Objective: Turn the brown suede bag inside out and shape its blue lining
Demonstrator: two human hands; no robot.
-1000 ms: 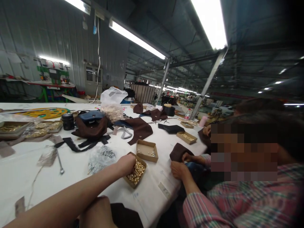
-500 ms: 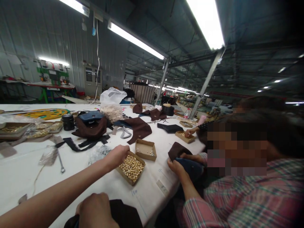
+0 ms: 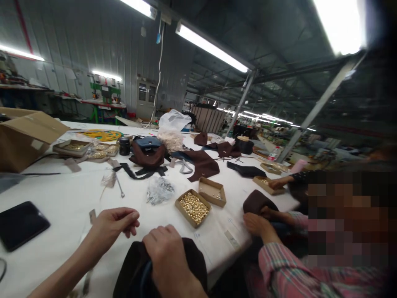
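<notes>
My left hand (image 3: 113,224) hovers over the white table (image 3: 62,198), fingers pinched together on something too small to make out. My right hand (image 3: 167,258) is closed on a dark brown fabric piece (image 3: 133,269) at the near table edge. A small cardboard box of gold beads (image 3: 192,203) sits just beyond both hands, with a second, nearly empty box (image 3: 212,191) behind it.
A co-worker in a plaid sleeve (image 3: 288,273) at right handles a brown fabric piece (image 3: 257,201). Farther hands reach into another bead box (image 3: 267,184). A black tablet (image 3: 19,223) and a cardboard carton (image 3: 26,138) lie at left. A plastic bag of metal parts (image 3: 158,191) and brown bags (image 3: 149,157) fill the middle.
My left hand has left the gold bead box and drawn back toward me, fingers pinched. The view swung left, showing the carton and tablet. My right hand stays on the brown fabric.
</notes>
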